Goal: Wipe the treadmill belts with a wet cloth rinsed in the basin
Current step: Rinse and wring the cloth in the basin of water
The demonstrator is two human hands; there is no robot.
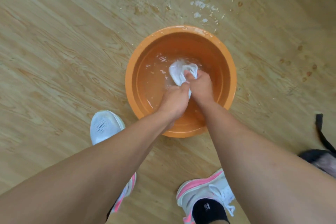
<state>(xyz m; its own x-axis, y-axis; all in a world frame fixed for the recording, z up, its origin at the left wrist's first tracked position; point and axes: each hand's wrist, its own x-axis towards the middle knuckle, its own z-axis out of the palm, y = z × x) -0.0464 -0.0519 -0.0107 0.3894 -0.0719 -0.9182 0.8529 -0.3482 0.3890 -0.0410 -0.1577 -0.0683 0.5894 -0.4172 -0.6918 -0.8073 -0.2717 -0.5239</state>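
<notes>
head view: cloth (177, 74) lengthwise near-to-far

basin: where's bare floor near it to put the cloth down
Widest bare floor: left of the basin, beyond the white shoe. Past its far rim lie wet splashes; the near side is crowded by pink-trimmed shoes and arms. Left hand and right hand grip the cloth inside.

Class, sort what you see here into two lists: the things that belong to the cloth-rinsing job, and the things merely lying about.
Belongs to the job:
- orange basin
- water in it
- white cloth
- left hand and right hand, both holding the cloth

Lying about:
- white shoe
- black strap
- splashes on the floor
</notes>
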